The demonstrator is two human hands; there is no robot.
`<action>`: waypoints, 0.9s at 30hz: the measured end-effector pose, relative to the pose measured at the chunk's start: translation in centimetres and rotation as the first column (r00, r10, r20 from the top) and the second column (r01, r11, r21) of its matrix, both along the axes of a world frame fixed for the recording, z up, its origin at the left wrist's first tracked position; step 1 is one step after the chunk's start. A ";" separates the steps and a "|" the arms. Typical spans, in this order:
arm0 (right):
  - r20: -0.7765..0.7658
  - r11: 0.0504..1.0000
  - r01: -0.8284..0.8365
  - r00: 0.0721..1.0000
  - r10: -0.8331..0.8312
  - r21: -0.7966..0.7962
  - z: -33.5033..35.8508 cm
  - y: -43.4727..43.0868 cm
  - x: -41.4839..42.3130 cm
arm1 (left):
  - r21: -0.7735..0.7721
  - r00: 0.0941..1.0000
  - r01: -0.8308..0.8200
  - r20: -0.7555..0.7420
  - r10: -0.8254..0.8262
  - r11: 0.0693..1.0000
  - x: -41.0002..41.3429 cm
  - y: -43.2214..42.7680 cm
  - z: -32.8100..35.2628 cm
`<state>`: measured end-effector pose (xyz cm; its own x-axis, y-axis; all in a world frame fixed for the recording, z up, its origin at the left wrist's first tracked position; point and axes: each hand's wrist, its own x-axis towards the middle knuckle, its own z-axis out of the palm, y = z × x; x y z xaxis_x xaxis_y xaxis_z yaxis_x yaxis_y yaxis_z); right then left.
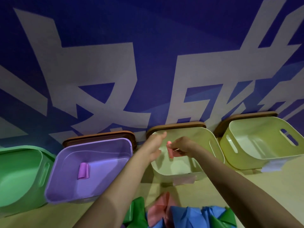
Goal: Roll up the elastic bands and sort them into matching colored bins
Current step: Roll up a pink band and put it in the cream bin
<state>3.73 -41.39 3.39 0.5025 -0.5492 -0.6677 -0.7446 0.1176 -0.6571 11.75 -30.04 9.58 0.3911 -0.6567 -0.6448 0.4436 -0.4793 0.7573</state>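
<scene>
A blue wall [148, 46] with large grey characters rose behind the pale bin [202, 137], which stood on a tan table [271, 186]. Far to its left sat a green bin [24, 148], nothing visible inside it. Between the two sat a purple bin [102, 181], holding one purple roll [83, 170] on its floor. Just right of the pale bin stood a yellow-green bin [256, 145] with slotted handles, its visible floor bare. Brown lids [98, 135] leaned behind the bins.

In front of the pale bin lay a loose pile of bands [189, 216] in green, pink and blue.

Above the pale bin's opening, the right hand [184, 146] pinched a pink roll [170, 150] between thumb and fingertips, the roll hanging upright over the bin's inside. The left hand [153, 145] hovered just beside the roll, fingers relaxed and apart, holding nothing.

A pinkish tape label [184, 180] marked the pale bin's front; a bluish label [271, 166] marked the yellow-green bin's.
</scene>
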 end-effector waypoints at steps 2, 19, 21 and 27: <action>-0.071 1.000 0.002 0.997 -0.002 0.000 -1.2 0.1 1.1 | 0.059 0.999 -0.017 -0.035 0.019 0.998 0.1 -0.6 -0.1; -0.268 0.905 -0.138 0.963 0.028 -0.402 -3.4 4.0 4.7 | 0.242 0.956 -0.173 -0.193 0.222 0.955 1.0 -2.2 -2.6; -0.293 0.919 -0.139 0.956 0.027 -0.370 -3.8 4.0 4.9 | 0.250 0.953 -0.179 -0.194 0.231 0.952 1.2 -2.3 -2.9; -0.072 0.998 0.012 0.997 -0.016 -0.062 -3.9 3.0 4.7 | 0.263 0.948 -0.188 -0.202 0.245 0.946 1.1 -2.6 -3.1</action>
